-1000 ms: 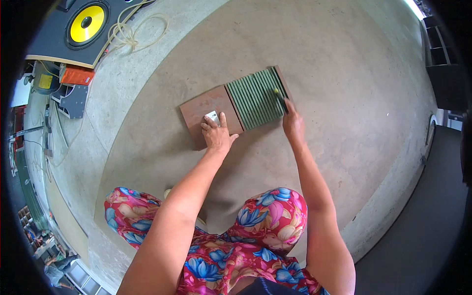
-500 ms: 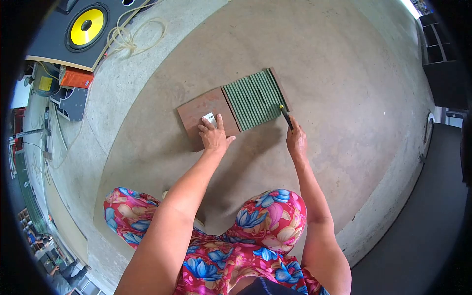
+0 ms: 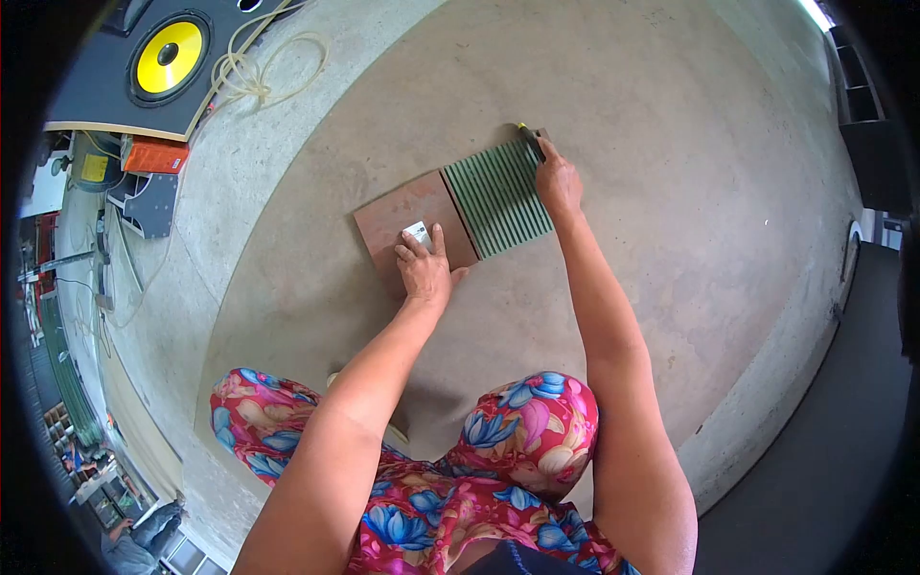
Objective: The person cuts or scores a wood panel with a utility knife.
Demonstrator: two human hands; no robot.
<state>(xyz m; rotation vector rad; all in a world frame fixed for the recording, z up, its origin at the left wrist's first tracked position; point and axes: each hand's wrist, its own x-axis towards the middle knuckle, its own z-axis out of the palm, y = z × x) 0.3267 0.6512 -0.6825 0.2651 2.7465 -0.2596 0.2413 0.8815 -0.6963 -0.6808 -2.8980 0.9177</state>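
Note:
On the floor lies a flat brown panel [image 3: 388, 213], turned at a slant. Its right part carries rows of narrow green strips [image 3: 491, 196] running side by side. My left hand [image 3: 425, 273] rests on the brown part with its fingers spread, fingertips against a small white card-like piece [image 3: 418, 231]. At the far right corner of the strips, my right hand [image 3: 559, 185] is closed around a slim black tool [image 3: 530, 140] with a yellow tip. The hand hides part of the tool, so its exact kind does not show.
A dark speaker cabinet with a yellow cone [image 3: 170, 56] stands at upper left, beside a coiled pale cable [image 3: 259, 86]. An orange box [image 3: 153, 154] sits below it. Black shelving [image 3: 862, 115] and a dark panel [image 3: 815, 402] line the right. A person [image 3: 144, 537] is at lower left.
My right hand has moved away from me, from the near right corner of the green strips to the far one, with the black tool. My left hand stays on the brown part.

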